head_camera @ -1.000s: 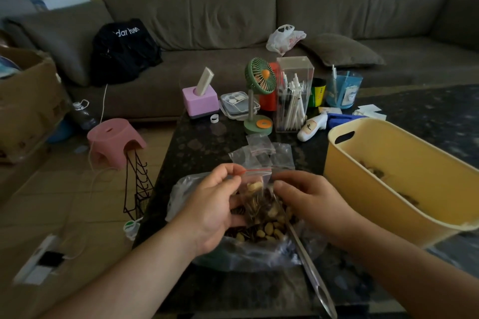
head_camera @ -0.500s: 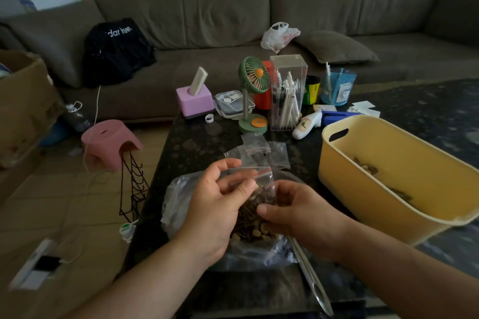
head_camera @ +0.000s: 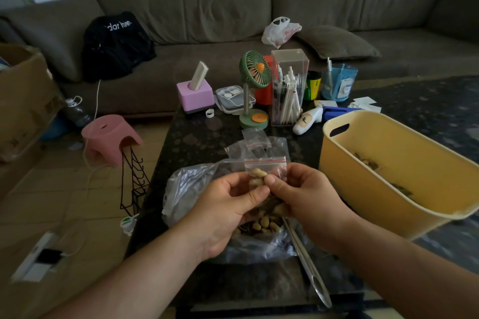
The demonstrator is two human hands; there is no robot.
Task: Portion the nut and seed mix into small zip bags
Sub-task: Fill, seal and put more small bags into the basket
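- Left hand [head_camera: 228,211] raised above the near-left part of the tabletop [head_camera: 207,142], palm turned inward, thumb up, fingers curled and pinching the lower left side of a small zip bag [head_camera: 267,171].
- Right hand [head_camera: 308,197] opposite, thumb pressed on the front of the same bag, remaining fingers wrapped behind it; both hands together, thumbs almost touching, clamped on the bag.
- Forearms entering from the near edge, converging toward the middle.
- Small zip bag held upright between the hands, red strip at the top, pale nuts visible inside; whether the strip is sealed, impossible to tell.
- Directly beneath the hands, a large clear plastic bag [head_camera: 186,189] lying on the tabletop, nut and seed mix [head_camera: 264,223] inside.
- Long metal scoop [head_camera: 311,272] lying on the tabletop, running from the big bag toward the near edge.
- Spare empty zip bags [head_camera: 255,140] flat on the tabletop just beyond the hands.
- Yellow tub [head_camera: 363,189] at the right side of the tabletop, some dark bits at its bottom.
- Along the far edge: pink box [head_camera: 195,96], green desk fan [head_camera: 255,70], clear pen holder [head_camera: 289,88].
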